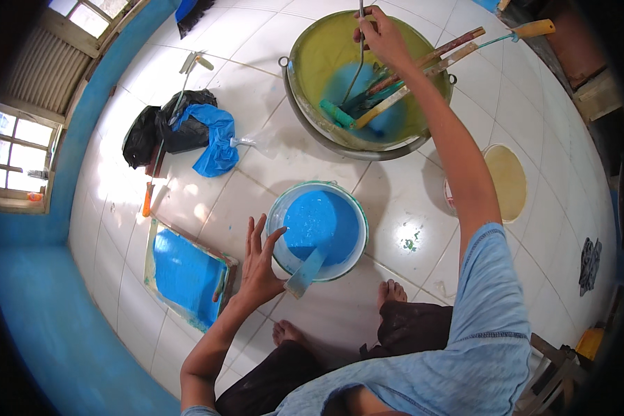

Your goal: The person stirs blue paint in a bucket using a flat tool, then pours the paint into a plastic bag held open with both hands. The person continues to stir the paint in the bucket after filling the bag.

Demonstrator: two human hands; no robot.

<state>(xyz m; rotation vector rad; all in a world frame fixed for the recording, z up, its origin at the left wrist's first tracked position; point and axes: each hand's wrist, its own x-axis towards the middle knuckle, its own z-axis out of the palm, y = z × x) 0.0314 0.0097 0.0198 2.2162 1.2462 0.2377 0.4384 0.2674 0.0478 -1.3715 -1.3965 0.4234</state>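
Observation:
My right hand (380,40) is closed around the long metal rod of a paint roller (336,113). The green roller end is down in the large basin (299,132), in cloudy yellowish water with a blue patch. Beside it in the basin lean other long-handled painting tools (430,69). My left hand (260,267) is open, fingers apart, at the left rim of a white bucket (276,208) of blue paint (319,222). A flat paint-smeared stick (305,274) slants out over the bucket's near rim, close to the thumb of that hand.
A paint tray (187,274) of blue paint lies left of the bucket. Black bags (187,114), a blue bag (218,139) and an orange-handled roller (148,197) lie farther off. A pale bucket (505,184) stands right. My bare feet (392,291) are near the bucket on white tiles.

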